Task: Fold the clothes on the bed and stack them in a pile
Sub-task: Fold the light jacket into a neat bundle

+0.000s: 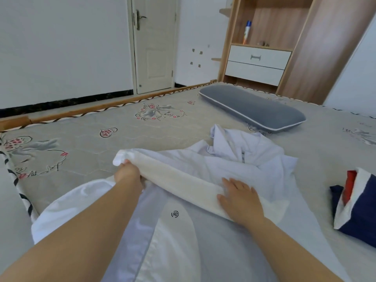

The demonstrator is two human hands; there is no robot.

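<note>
left hand (128,176) gripping the near-left end of the cream garment (173,180), lifting it to fold | right hand (240,198) lying flat, fingers straight, pinning its other end | white clothes (244,159) heaping beyond on the bed (91,139) | folded navy piece (354,210) sitting right, likely starting the pile

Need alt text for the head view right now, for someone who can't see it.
Left hand grips one end of a cream folded strip of cloth while the right hand presses flat on the other, over rumpled white clothes on the bed. A grey pillow lies beyond.
</note>
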